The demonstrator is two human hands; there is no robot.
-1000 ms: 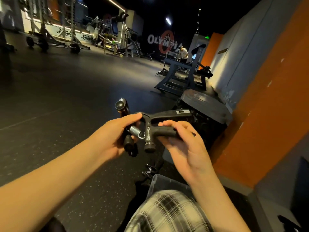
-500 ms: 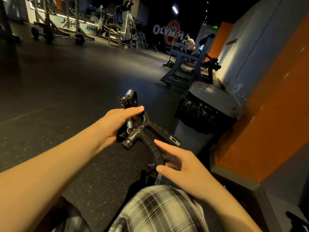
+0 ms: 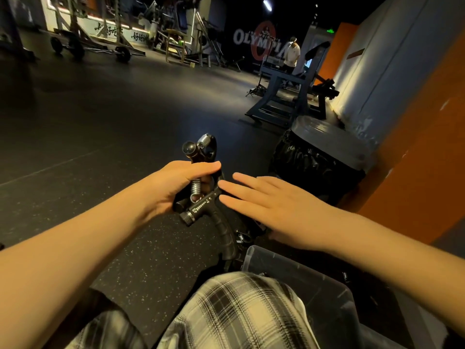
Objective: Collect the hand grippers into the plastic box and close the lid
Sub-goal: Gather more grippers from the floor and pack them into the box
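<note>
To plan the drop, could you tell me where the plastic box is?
In the head view, lower right: the plastic box sits beside the plaid knee.

Two held hand grippers (image 3: 222, 224), one box (image 3: 279, 267)

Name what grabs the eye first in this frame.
Dead centre, the left hand grips black grippers, their springs glinting. The right hand is open and flat just to their right. Below it, a clear box sits by the plaid-clad knee, lower right.
</note>
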